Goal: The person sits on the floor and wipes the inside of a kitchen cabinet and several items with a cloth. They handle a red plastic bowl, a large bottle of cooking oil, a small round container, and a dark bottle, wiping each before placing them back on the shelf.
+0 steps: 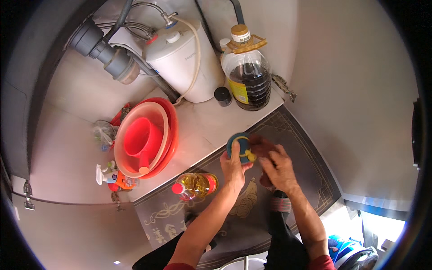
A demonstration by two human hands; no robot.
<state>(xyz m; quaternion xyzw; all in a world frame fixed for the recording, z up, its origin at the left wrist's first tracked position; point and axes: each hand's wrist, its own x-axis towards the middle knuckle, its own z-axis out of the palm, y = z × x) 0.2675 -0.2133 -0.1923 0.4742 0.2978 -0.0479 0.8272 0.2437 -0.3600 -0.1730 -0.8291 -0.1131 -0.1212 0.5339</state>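
Observation:
My left hand (pixel 233 172) grips a round teal container (pixel 238 145) with a yellow band and a yellow bow, thumb across its face. Close to its right side is my right hand (pixel 279 168), fingers bent around a reddish-brown cloth (pixel 262 146) that is smeared by motion. Whether the cloth touches the container is hard to make out. Below my left hand, on the dark patterned mat (pixel 310 148), stands a bottle of yellow oil (pixel 198 185) with a red cap.
Inside the open cabinet are nested red and pink basins (pixel 170 148) with a red dipper (pixel 143 137), a spray bottle (pixel 121 181), a white water heater (pixel 180 58), a grey drain pipe (pixel 105 54), a large jug of dark liquid (pixel 249 85) and a small black-capped jar (pixel 222 96).

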